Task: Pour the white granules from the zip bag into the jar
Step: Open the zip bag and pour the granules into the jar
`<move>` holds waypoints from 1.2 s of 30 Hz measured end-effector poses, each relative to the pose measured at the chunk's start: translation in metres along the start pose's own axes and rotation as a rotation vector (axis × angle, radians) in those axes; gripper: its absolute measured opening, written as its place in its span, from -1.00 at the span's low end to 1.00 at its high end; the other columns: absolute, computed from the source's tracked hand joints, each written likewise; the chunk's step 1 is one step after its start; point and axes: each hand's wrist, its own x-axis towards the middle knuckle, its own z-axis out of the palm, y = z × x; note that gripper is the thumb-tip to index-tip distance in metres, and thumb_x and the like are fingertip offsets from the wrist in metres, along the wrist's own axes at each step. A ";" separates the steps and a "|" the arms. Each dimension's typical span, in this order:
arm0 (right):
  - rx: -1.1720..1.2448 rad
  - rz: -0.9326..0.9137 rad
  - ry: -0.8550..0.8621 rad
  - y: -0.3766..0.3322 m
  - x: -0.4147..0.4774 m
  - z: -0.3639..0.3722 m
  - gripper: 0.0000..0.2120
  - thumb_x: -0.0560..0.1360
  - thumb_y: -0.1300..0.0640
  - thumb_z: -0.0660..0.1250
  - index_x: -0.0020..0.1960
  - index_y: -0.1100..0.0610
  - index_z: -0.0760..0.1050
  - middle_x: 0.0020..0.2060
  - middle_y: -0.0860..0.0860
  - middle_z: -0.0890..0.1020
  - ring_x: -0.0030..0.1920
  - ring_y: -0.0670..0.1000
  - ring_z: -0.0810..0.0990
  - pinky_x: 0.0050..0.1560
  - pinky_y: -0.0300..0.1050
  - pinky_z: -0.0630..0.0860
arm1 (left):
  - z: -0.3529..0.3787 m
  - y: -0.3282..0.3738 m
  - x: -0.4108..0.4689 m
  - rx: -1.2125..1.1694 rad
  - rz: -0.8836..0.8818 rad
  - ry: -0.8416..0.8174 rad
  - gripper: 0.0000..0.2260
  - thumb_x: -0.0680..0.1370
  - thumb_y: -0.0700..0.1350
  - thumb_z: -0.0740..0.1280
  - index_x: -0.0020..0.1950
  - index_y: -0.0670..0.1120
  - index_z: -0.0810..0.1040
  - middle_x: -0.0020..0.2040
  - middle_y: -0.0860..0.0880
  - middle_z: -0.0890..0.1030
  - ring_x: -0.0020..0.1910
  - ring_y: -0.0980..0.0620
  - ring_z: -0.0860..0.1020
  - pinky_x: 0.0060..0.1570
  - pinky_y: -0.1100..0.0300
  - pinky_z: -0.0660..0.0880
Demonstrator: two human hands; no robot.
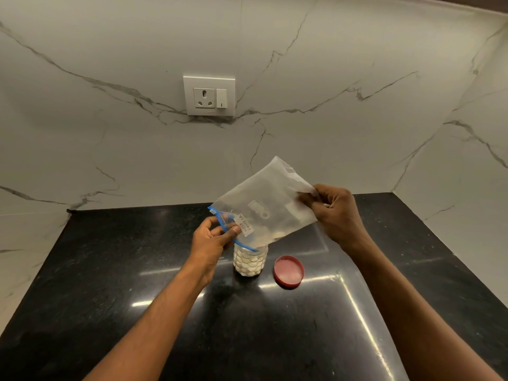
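A clear zip bag [264, 199] with a blue zip strip and a white label is tilted mouth-down over a clear faceted jar [250, 261]. The jar stands upright on the black counter and looks nearly full of white granules. My left hand [213, 239] pinches the bag's zip edge just above and left of the jar's mouth. My right hand [334, 213] holds the bag's raised bottom corner, higher and to the right. The bag looks almost empty, with a little white residue near its lower edge.
A red jar lid [289, 271] lies flat on the black counter [110, 284], just right of the jar. White marble walls stand behind and to the right, with a socket and switch plate [209, 96] on the back wall.
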 end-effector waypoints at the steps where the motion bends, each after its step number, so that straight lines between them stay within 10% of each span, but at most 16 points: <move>1: 0.000 0.002 -0.018 -0.001 0.000 0.000 -0.90 0.59 0.18 0.45 0.01 0.19 0.73 -0.15 0.11 0.75 -0.12 0.15 0.73 -0.03 0.26 0.68 | 0.000 0.000 0.000 -0.002 0.003 0.002 -0.71 0.56 -0.28 0.49 0.25 -0.08 0.58 0.06 -0.07 0.79 0.08 -0.02 0.77 0.07 0.05 0.68; 27: 0.019 0.008 0.007 -0.007 -0.004 0.002 -0.74 0.55 0.03 0.49 -0.06 0.25 0.68 -0.18 0.25 0.71 -0.15 0.35 0.67 -0.16 0.37 0.63 | 0.003 0.001 -0.006 -0.036 -0.010 0.020 -0.72 0.58 -0.30 0.46 0.26 -0.09 0.58 0.07 -0.07 0.79 0.08 -0.02 0.76 -0.03 0.16 0.68; 32: -0.084 0.109 -0.140 0.001 -0.009 -0.010 -0.50 0.45 -0.07 0.59 0.34 -0.03 0.55 0.14 -0.08 0.68 0.12 -0.04 0.67 0.08 -0.07 0.66 | 0.001 0.002 -0.007 -0.073 -0.031 0.047 -0.72 0.59 -0.30 0.46 0.27 -0.11 0.55 0.13 -0.11 0.77 0.13 -0.07 0.74 0.09 0.06 0.67; 36: 0.040 0.130 -0.044 0.010 -0.021 -0.013 -0.85 0.53 0.09 0.51 0.07 0.11 0.68 -0.11 0.05 0.74 -0.06 0.14 0.74 -0.10 0.03 0.74 | 0.003 0.002 -0.009 -0.091 -0.042 0.048 -0.72 0.58 -0.31 0.46 0.25 -0.11 0.56 0.10 -0.10 0.77 0.12 -0.05 0.74 0.07 0.08 0.68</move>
